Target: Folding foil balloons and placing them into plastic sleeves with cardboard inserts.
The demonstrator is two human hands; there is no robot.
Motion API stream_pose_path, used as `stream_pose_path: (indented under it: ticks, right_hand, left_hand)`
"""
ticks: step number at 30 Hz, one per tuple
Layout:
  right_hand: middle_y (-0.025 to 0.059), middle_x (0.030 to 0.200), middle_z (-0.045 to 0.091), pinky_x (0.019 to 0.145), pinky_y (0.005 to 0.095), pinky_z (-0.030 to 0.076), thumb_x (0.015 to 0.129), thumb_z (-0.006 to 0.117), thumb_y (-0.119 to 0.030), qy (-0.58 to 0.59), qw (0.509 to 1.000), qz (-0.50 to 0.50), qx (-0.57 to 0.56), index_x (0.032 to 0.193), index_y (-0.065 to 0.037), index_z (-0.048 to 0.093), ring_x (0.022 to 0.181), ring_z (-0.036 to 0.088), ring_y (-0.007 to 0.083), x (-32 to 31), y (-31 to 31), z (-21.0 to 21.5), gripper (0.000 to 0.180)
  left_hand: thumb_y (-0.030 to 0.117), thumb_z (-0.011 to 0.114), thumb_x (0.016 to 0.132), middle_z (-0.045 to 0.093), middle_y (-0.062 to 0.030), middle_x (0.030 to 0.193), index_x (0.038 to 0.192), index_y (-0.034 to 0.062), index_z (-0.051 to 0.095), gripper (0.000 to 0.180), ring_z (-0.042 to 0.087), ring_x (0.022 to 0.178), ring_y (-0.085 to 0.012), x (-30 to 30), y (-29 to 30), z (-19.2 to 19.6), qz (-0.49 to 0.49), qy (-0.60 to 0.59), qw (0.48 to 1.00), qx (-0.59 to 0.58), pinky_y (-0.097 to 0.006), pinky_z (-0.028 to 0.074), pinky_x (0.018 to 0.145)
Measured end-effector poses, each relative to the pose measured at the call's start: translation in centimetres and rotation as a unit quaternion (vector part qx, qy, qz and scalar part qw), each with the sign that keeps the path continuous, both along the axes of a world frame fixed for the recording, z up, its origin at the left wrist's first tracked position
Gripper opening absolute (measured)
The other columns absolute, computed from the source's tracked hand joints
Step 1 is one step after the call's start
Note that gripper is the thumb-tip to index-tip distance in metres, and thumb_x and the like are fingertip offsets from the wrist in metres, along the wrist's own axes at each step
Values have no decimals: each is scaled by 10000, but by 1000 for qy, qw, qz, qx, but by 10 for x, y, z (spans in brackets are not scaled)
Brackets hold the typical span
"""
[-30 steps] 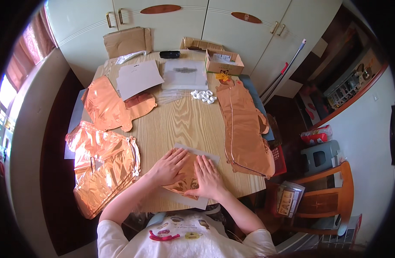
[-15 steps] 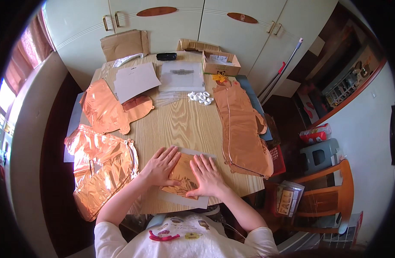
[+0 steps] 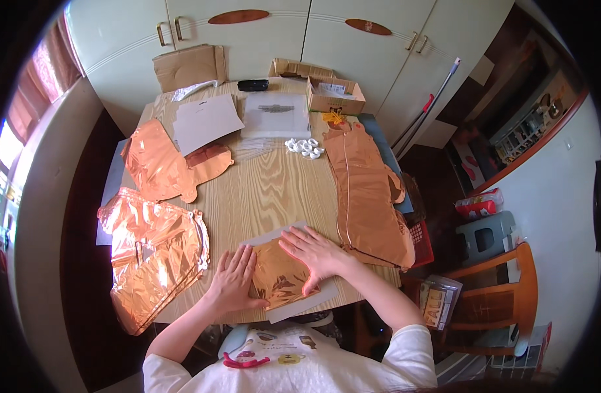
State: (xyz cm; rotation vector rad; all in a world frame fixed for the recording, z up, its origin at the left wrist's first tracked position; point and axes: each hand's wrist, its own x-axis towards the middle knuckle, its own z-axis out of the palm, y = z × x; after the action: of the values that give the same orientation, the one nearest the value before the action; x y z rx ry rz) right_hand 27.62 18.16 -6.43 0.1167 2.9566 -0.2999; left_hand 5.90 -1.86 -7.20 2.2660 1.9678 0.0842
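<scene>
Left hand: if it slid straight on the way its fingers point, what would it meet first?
The left hand points up-table, slightly right. Bare wood of the table lies ahead; the first thing is probably the white clips, though the line is uncertain.

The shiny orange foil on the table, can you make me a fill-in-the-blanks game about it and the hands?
1. Both hands, the left hand and the right hand, press flat on a folded copper foil piece lying on a ____ sheet.
2. The table top is made of ____.
3. The small white clips lie near the ____ of the table.
4. The cardboard box sits at the ____ edge of the table.

Missing words: white; wood; middle; far
</scene>
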Motion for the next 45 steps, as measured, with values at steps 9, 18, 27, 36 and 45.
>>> stream_pose_path:
  ticks: [9, 18, 27, 36, 45]
  right_hand:
    - [187, 1611, 100, 1213, 490, 83, 464, 788, -722, -23, 1000, 1, 6, 1544, -40, 101, 1497, 68, 339, -1, 0, 2, 1451]
    - [190, 1607, 122, 1217, 486, 48, 458, 771, -740, -40, 999, 9, -2, 1517, -15, 240, 1503, 32, 322, -3, 3, 0, 1389]
    - [187, 1505, 339, 1179, 484, 190, 653, 686, -715, 92, 991, -62, 74, 1405, -31, 448, 1436, 246, 315, 23, -12, 9, 1044]
    - [-43, 1120, 573, 888, 349, 399, 812, 696, -281, 307, 926, -199, 97, 1152, -169, 672, 1036, 502, 134, 94, -123, -23, 359]
    - [-63, 1149, 558, 899, 356, 380, 808, 680, -350, 300, 923, -214, 113, 1158, -229, 695, 1052, 468, 141, 94, -129, -33, 371]
  left_hand:
    - [870, 570, 633, 250, -296, 1536, 1471, -116, 234, 1337, 182, 1473, -382, 7, 2, 21, 13, 77, 995, -66, -576, 109, 1169]
    - [776, 469, 816, 267, -273, 1539, 1486, -35, 281, 1069, 223, 1460, -377, 15, 66, 3, -211, -77, 972, 71, -499, 142, 1188]
    - [784, 444, 821, 323, -281, 1506, 1491, 31, 319, 1016, 276, 1416, -448, 16, 73, -1, -218, -33, 972, 84, -516, 184, 1172]
    - [804, 432, 804, 337, -287, 1495, 1486, 83, 355, 995, 296, 1387, -488, 14, 73, -4, -228, -42, 969, 84, -566, 208, 1144]
    - [802, 428, 810, 345, -275, 1495, 1486, 99, 362, 978, 304, 1383, -488, 16, 75, -2, -226, -46, 970, 81, -575, 218, 1136]
